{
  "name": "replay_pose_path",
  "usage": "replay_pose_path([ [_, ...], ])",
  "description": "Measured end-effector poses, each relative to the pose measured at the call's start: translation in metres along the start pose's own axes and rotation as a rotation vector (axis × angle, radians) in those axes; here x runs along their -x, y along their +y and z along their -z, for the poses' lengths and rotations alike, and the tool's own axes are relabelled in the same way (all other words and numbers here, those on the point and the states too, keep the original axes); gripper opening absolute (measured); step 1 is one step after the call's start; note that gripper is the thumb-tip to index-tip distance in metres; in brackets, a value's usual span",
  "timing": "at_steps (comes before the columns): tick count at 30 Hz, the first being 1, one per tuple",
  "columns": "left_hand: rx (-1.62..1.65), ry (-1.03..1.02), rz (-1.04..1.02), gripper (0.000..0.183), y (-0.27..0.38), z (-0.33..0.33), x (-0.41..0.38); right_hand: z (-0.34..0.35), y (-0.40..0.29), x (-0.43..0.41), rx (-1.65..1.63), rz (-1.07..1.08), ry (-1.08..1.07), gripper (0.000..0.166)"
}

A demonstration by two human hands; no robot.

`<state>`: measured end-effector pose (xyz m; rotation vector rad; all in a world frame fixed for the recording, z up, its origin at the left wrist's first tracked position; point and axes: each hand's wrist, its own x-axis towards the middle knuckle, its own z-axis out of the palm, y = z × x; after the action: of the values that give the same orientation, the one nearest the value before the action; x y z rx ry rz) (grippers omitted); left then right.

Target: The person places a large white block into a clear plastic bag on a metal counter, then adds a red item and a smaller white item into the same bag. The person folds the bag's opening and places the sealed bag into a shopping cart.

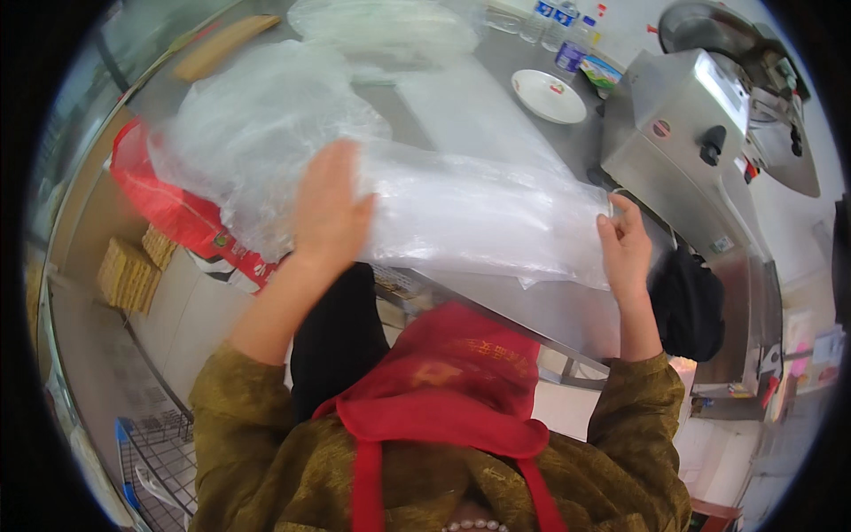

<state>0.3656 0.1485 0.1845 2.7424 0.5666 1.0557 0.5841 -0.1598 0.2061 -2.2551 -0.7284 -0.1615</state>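
A long clear plastic bag (479, 213) lies flattened across the near side of the steel table (525, 292). My right hand (626, 239) pinches its right end between thumb and fingers. My left hand (334, 203), blurred, rests on or just over the plastic with the fingers extended together; whether it touches cannot be told. Beyond and left of it spreads a crumpled heap of clear plastic film (266, 113). More plastic sheeting (465, 100) runs to the far side, where a bundle of clear bags (385, 26) lies. A red printed bag (179, 199) hangs at the left edge under the heap.
A white plate (549, 97), plastic bottles (575, 46) and a green packet (600, 72) stand at the back right. A steel machine (671, 126) with a black knob is on the right, a black cloth (688, 306) below it. A wooden piece (226, 48) lies back left.
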Motion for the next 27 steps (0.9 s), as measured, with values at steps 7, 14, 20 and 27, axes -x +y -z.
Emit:
replay_pose_path([
  [7,0.031,-0.320,-0.204,0.047,0.067,-0.062,-0.025,-0.112,-0.086,-0.008,-0.102,0.491,-0.245,0.045],
  [14,-0.058,-0.524,-0.051,0.051,0.042,-0.093,-0.004,-0.164,-0.066,-0.005,0.366,0.391,-0.401,0.052],
  [20,-0.191,-0.573,0.040,0.066,0.021,-0.085,-0.002,-0.135,-0.027,-0.009,0.486,0.296,-0.358,0.066],
  [27,-0.189,-0.515,0.065,0.074,-0.008,-0.078,-0.002,-0.085,0.028,-0.021,0.530,0.050,-0.365,0.075],
])
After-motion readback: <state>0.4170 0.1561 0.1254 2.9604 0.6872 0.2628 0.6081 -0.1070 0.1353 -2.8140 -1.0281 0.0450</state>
